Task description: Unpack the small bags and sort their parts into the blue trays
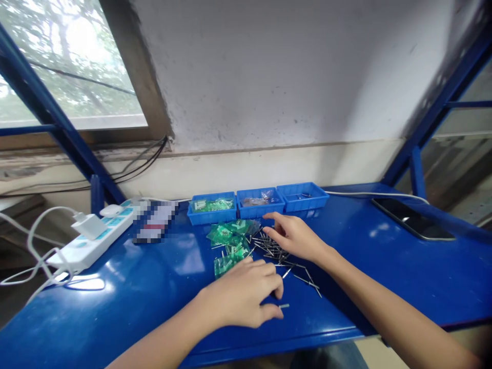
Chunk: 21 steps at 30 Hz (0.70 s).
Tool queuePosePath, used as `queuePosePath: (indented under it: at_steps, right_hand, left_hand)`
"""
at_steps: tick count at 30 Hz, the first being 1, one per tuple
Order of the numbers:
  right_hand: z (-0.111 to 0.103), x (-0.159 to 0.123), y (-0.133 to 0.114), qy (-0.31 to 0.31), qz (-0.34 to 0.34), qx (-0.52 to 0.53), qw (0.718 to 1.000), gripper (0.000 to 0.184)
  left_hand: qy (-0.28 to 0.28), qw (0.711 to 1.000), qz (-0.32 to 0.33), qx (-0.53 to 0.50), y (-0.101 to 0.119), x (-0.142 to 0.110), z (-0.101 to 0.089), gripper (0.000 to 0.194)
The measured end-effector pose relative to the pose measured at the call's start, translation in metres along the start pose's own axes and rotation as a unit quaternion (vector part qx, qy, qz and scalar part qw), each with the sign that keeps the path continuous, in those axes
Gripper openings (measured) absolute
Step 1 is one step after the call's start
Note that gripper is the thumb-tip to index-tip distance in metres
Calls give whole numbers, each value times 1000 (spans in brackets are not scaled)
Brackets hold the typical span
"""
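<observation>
My left hand (248,293) is low over the front of the blue table, its fingers curled. The end of a thin metal rod (284,306) sticks out by its thumb; the rest is hidden by the hand. My right hand (295,234) hovers at the right side of a loose pile of thin metal rods (271,247), thumb and index finger apart, with nothing visible between them. Small green plastic packets (230,241) lie left of the pile, some just beyond my left hand. A few rods (307,282) are scattered in front of my right hand.
Behind the pile, three blue trays stand in a row: one with green packets (211,219), one with clear bags (261,210), one with a few rods (303,204). A power strip (82,251) with cables and a pixelated object (157,221) are left; a phone (413,219) lies right.
</observation>
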State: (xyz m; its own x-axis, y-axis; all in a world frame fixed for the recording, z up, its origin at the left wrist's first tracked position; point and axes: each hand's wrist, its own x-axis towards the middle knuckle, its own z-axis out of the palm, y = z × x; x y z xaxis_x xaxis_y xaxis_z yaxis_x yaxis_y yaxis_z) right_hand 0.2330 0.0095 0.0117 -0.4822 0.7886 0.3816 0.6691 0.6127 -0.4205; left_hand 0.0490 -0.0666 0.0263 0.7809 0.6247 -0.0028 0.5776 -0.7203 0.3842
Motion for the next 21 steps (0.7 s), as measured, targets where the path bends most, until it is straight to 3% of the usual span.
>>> queuePosePath:
  at_steps: [2,5,7,10,13,21]
  right_hand:
    - [0,0,0,-4,-1,0,1000,33]
    - [0,0,-3,-10,-7,16,1000,32]
    - [1,-1,-7,-5,-22,43,999,31]
    - [4,-4,-13,8,-60,87,994,28]
    - [8,-6,-18,21,-110,103,988,22]
    - [10,-5,-23,51,-165,64,983,13]
  left_hand:
    - [-1,1000,14,3,1,3,6,7]
    - [46,999,-2,-23,-9,7,8,3]
    - [113,989,-46,-85,-19,9,7,4]
    - [237,947,-121,-182,-34,10,2,2]
    - [314,916,-136,-209,-44,10,-1,4]
    - [317,918,-134,-199,-43,10,3,10]
